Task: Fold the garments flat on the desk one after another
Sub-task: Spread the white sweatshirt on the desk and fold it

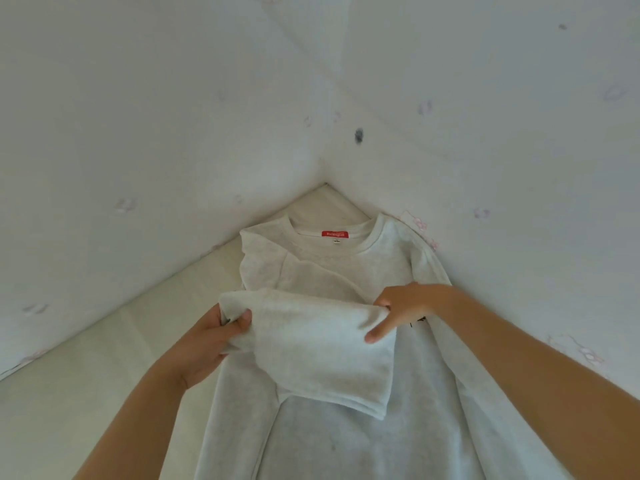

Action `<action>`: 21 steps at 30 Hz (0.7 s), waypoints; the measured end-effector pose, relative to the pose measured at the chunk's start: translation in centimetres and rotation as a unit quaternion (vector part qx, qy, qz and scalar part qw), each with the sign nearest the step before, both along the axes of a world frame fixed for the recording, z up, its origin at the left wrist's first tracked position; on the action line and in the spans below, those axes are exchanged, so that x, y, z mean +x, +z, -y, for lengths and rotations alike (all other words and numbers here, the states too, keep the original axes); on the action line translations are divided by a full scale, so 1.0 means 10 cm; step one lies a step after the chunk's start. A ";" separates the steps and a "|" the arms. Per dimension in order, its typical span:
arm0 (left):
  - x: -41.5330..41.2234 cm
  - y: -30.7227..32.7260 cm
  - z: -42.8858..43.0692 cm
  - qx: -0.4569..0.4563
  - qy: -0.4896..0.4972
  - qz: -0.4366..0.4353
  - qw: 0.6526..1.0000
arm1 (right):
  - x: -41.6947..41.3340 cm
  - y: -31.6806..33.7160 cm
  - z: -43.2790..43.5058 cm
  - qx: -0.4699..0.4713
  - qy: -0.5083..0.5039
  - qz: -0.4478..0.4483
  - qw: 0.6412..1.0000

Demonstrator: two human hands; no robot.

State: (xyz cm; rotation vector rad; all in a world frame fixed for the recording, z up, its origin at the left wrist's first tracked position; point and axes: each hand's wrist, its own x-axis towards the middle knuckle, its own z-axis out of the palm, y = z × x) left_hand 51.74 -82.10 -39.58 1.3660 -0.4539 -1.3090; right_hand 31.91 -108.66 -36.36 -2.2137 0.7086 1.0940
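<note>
My sweatshirt [346, 445] lies flat on the desk [104, 393], with the hem nearest me at 6 o'clock. Beyond it, my left hand [211, 344] grips one end of a sleeve [322, 344], fingers curled round it. My right hand [398, 306] pinches the other end, holding it crosswise over the chest. The long axis runs 6 to 12, collar [335, 234] farthest at 12. It looks like an early fold: the other sleeve and the body are not yet folded.

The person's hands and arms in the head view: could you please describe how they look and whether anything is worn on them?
The left hand and right hand are bare: no gloves, rings or watch show. The left forearm and right forearm are also bare, with no sleeves or bracelets in view. The visible nails look short and unpainted.
</note>
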 end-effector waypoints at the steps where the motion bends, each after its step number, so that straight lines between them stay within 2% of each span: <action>1: 0.01 -0.04 0.00 0.019 0.004 0.019 1.000 | -0.06 0.04 0.07 -0.032 0.019 -0.003 0.999; 3: -0.02 -0.09 0.01 0.063 0.010 0.068 0.996 | -0.13 0.08 0.16 -0.057 0.002 0.052 0.997; 6: -0.09 -0.17 0.07 0.120 0.046 0.118 0.985 | -0.23 0.09 0.27 -0.020 -0.102 0.183 0.978; 9: -0.12 -0.22 0.15 0.173 0.047 0.192 0.965 | -0.29 0.15 0.28 0.037 -0.119 0.215 0.969; 11: -0.13 -0.22 0.18 0.202 0.061 0.250 0.945 | -0.28 0.23 0.28 0.040 -0.101 0.215 0.970; 13: -0.14 -0.20 0.21 0.201 0.069 0.281 0.936 | -0.27 0.29 0.32 0.001 -0.113 0.189 0.975; 18: -0.26 -0.17 0.36 0.177 0.042 0.313 0.932 | -0.26 0.19 0.41 -0.043 -0.158 0.045 0.985; 21: -0.26 -0.20 0.41 0.166 0.055 0.297 0.939 | -0.26 0.04 0.54 -0.031 -0.181 0.068 0.981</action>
